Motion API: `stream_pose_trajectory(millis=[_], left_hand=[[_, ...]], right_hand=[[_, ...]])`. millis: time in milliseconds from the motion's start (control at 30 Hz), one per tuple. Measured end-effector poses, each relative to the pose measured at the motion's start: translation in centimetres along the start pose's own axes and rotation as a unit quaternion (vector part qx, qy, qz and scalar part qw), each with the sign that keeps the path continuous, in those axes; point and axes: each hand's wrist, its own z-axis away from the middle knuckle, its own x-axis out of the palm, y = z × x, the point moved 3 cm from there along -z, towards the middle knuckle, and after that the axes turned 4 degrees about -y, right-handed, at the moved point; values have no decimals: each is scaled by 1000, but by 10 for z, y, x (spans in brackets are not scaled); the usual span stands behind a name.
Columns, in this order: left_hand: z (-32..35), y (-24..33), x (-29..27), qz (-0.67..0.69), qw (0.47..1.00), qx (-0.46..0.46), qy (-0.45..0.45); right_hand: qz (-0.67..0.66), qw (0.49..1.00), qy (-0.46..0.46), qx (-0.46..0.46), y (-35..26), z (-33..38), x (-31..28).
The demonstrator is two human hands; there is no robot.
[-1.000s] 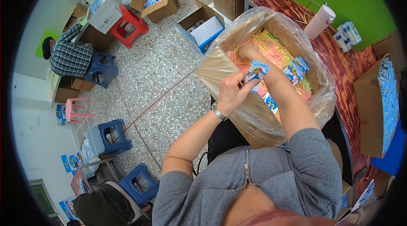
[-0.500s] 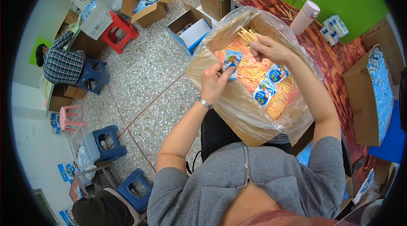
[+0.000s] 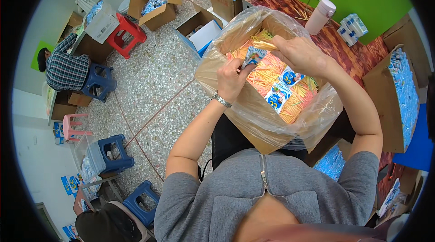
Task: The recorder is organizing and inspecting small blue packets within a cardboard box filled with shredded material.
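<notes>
Packets (image 3: pixel 277 98) on sticks (image 3: pixel 272 72) — inside lined box (image 3: pixel 253 124).

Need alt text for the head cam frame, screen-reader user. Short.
Seen from above, a seated person's left hand holds a small blue-and-white packet while the right hand pinches a few thin sticks, both over a plastic-lined cardboard box filled with orange and yellow sticks. Blue stools and open cartons stand on the speckled floor; another person sits far left.
</notes>
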Motion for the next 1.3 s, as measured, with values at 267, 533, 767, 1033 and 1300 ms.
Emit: stream_pose_trajectory(millis=[267,533,767,1033,1300], left_hand=[[-2,5,-5,9,1000,12,21],[0,7,-8,-7,998,36,49],[-2,7,-8,4,998,38,46],[-3,22,-3,-53,989,138,-14],[-6,18,15,141,987,-2,-77]], right_hand=[[29,998,-45,19,-16,-1,-9],[25,999,-30,21,-25,0,-8],[9,995,-93,-14,-19,-1,-7],[127,959,-252,-10,-23,-22,-24],[24,994,-3,-105,-10,0,-14]])
